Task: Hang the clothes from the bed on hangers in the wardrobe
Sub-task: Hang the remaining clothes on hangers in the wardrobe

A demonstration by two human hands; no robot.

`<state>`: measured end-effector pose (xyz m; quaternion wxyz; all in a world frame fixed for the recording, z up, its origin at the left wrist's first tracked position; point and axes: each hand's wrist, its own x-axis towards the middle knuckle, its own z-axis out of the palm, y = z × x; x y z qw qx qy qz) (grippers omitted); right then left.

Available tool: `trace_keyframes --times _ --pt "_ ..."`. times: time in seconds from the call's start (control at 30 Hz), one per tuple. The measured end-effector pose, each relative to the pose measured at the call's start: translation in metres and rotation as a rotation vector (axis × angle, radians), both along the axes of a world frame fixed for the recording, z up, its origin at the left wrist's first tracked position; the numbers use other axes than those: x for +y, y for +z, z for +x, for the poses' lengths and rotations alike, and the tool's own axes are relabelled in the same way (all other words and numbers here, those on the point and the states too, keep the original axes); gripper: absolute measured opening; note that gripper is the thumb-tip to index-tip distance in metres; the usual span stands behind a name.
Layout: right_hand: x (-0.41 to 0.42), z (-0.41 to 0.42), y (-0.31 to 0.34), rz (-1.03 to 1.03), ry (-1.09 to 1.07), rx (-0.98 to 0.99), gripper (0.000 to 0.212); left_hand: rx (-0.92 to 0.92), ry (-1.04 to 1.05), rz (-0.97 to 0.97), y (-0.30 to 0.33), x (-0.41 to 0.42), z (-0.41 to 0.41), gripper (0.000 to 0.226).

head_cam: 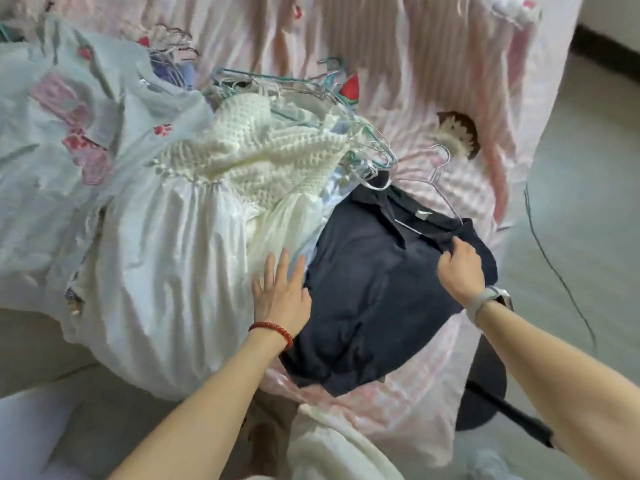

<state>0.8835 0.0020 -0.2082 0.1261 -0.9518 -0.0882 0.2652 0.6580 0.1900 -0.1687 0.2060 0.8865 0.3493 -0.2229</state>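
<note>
Pink bed (433, 98): hangered navy shirt (374, 289), right hand (460, 268) pinching, left hand (282, 292) fingers spread.

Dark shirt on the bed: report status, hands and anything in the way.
Left hand flat, open, on dark shirt edge. Right hand pinching shirt's shoulder. Silver hanger inside the collar, hook out. White dress piled alongside; tangled hangers near collar.

Left hand (282, 299) is lying flat, palm down, fingers straight and slightly spread, pointing away from the body; red bead bracelet (273, 332) sitting at the wrist. Right hand (462, 268) is reaching forward, fingers curled, pinching dark fabric (374, 289); pale wristband (485, 301) showing. Both forearms are extending bare.
</note>
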Motion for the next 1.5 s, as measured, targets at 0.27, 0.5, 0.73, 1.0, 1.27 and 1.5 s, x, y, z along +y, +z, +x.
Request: trace_keyframes --times 0.27,0.5,0.73,1.0,1.27,1.5 --pt "-0.015 0.078 -0.047 0.031 -0.03 0.054 0.045 0.178 -0.041 -0.078 -0.043 0.001 0.017 0.062" --pt "-0.015 0.089 -0.065 -0.024 -0.052 0.121 0.039 0.213 -0.033 -0.073 -0.04 0.0 0.02 0.06" --pt "-0.043 0.051 -0.048 0.222 -0.089 0.162 0.027 0.22 -0.017 -0.073 -0.034 -0.004 0.026 0.058" --pt "-0.083 -0.023 0.023 0.108 -0.245 -0.355 0.037 -0.157 -0.115 -0.038 0.009 -0.018 0.079 0.054" --pt "-0.101 -0.016 0.052 0.287 -0.103 -0.589 0.046 -0.121 -0.41 0.028 0.041 -0.031 0.125 0.052" --pt "-0.05 -0.019 0.061 0.45 0.017 -0.561 0.038 -0.377 -0.143 0.004 0.081 -0.012 0.067 0.028"
